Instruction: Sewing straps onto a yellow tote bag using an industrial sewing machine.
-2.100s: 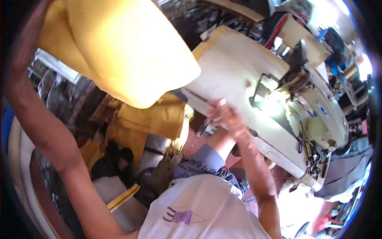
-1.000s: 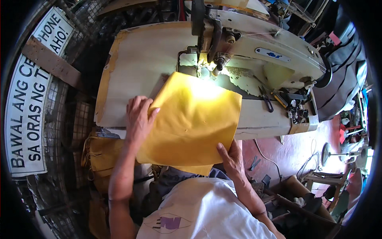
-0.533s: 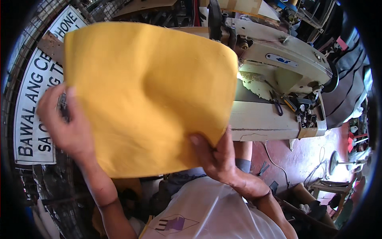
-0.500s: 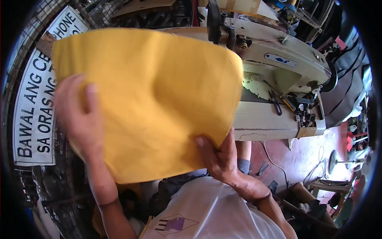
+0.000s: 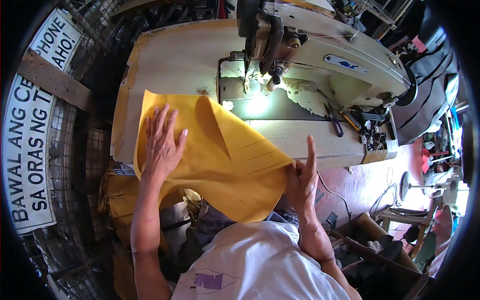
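A yellow sheet of leather-like material (image 5: 240, 172) lies partly on the sewing table (image 5: 172, 55), its near part drooping over the front edge above my lap. My left hand (image 5: 162, 142) rests flat on the sheet's left side, fingers stretched out. At the sheet's right corner my right hand (image 5: 302, 185) pinches the edge between thumb and curled fingers, while its index finger points up. A raised fold runs across the sheet's upper middle. Just beyond it stands the sewing machine (image 5: 370, 77), with a bright light under its head.
Thread snips (image 5: 334, 120) and a yellow-handled cutter (image 5: 352, 121) lie on the table's right side, near a cluster of small metal parts (image 5: 372, 140). More yellow pieces (image 5: 117, 195) hang at the left. A wire mesh wall with a sign (image 5: 27, 160) stands farther left; a fan (image 5: 406, 186) is at right.
The yellow sheet has come down from in front of the machine onto the table. My left hand has moved right and lies flat on it; my right index finger is now raised.
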Demonstrator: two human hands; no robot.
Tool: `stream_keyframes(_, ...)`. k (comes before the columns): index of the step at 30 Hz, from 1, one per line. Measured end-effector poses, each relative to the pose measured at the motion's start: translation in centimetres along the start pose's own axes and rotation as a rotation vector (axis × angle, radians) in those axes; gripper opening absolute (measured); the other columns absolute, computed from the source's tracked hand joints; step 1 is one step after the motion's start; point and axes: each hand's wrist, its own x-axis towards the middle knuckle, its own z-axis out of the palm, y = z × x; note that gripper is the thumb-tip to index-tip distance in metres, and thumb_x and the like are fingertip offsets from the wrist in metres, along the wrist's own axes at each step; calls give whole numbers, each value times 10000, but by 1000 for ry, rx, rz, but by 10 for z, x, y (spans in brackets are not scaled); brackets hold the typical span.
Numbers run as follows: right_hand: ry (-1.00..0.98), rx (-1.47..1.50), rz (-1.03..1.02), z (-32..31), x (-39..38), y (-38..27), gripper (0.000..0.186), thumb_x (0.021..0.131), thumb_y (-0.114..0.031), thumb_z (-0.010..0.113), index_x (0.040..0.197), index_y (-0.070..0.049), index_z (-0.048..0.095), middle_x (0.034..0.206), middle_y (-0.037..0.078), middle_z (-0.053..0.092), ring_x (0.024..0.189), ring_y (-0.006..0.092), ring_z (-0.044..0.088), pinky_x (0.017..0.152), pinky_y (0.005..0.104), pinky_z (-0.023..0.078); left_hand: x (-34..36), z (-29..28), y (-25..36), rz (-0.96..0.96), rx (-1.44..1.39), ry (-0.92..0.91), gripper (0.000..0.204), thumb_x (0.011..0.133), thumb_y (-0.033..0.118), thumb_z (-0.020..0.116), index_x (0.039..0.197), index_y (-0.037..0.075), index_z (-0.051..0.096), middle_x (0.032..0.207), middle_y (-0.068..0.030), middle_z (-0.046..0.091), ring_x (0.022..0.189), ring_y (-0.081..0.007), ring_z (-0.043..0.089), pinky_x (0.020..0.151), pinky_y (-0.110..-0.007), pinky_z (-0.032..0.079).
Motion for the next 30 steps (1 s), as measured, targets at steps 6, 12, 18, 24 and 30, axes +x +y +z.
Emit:
stream_keyframes(6,55,-456,-28,5,37,-1,716,876,-82,636,1493,-63,272,627,93,564,509,242,535,513,376,443,-12,-6,-7,-148,155,8,627,909,378,572,1454,131,387,1547,-76,290,1424,-460,175,1155,-609,115)
stream_keyframes(12,41,-492,-562,8,50,1,477,828,-103,695,1277,-29,553,1067,160,608,991,307,593,842,400,474,0,-12,-5,-212,185,-34,635,917,396,565,1460,126,375,1549,-72,290,1429,-440,178,1161,-590,126)
stream_keyframes(18,-279,-623,-607,6,80,-7,455,873,-280,658,1251,-39,580,1294,121,561,1316,344,419,1086,523,291,17,-12,-26,-215,202,-37,621,941,407,544,1464,121,369,1548,-71,300,1437,-409,186,1179,-538,140)
stream_keyframes(24,-256,-655,-580,18,119,3,471,924,-354,584,1278,-44,575,1325,137,549,1348,346,385,1135,524,212,42,-15,-69,-171,76,-69,596,967,407,512,1465,109,373,1541,-113,312,1449,-308,221,1188,-445,190)
stream_keyframes(30,-240,-633,-589,19,131,5,457,933,-354,574,1270,-46,582,1323,143,551,1361,335,366,1141,521,196,51,-21,-112,-89,77,-54,566,988,398,467,1470,116,370,1536,-120,318,1433,-318,258,1185,-442,200)
